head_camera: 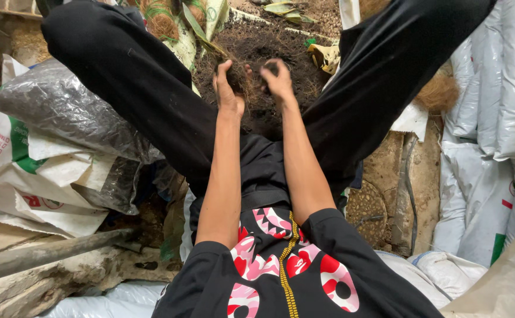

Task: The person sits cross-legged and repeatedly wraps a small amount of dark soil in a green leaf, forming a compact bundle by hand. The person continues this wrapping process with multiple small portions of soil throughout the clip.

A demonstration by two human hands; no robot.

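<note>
I sit with my legs in black trousers spread apart, and a heap of dark fibrous soil [257, 44] lies on the ground between them. Both arms reach forward into it. My left hand [228, 88] and my right hand [278, 79] are close together, each pinching a tuft of brown stringy root fibre [250, 82] held between them just above the heap. The fingers of both hands are curled around the fibres and partly hidden by them.
A clear plastic bag of dark soil [63, 112] rests on white woven sacks [33, 176] at the left. More white sacks [493, 88] are stacked at the right. A coconut husk [440, 94] lies by my right leg, and a grey pole [39, 256] lies at the lower left.
</note>
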